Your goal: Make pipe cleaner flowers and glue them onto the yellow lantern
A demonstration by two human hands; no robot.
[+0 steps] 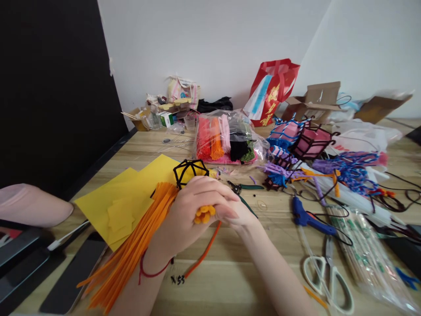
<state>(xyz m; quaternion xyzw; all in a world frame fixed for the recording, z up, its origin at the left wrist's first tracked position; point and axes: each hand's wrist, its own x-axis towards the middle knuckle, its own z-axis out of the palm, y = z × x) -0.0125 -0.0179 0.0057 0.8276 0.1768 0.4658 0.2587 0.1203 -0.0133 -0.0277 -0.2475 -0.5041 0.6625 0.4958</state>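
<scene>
My left hand (pixel 194 199) is closed around a looped, petal-like piece of orange pipe cleaner (pixel 204 214), which pokes out beside the thumb. My right hand (pixel 237 213) meets it from the right; its fingers are mostly hidden under the left ones. A single orange pipe cleaner strand (pixel 205 252) runs down from the hands to the tabletop. Just behind the left hand stands a black pipe cleaner frame (pixel 189 171) with triangular openings. Under my left forearm lies a bundle of straight orange pipe cleaners (pixel 131 254), partly on yellow sheets (pixel 128 193).
Green-handled pliers (pixel 246 187) lie beyond the hands. At right are a blue glue gun (pixel 309 217), white-handled scissors (pixel 329 274) and finished pink lanterns (pixel 312 140). A clear bag of coloured pipe cleaners (pixel 223 136) sits behind. A phone (pixel 74 274) lies left.
</scene>
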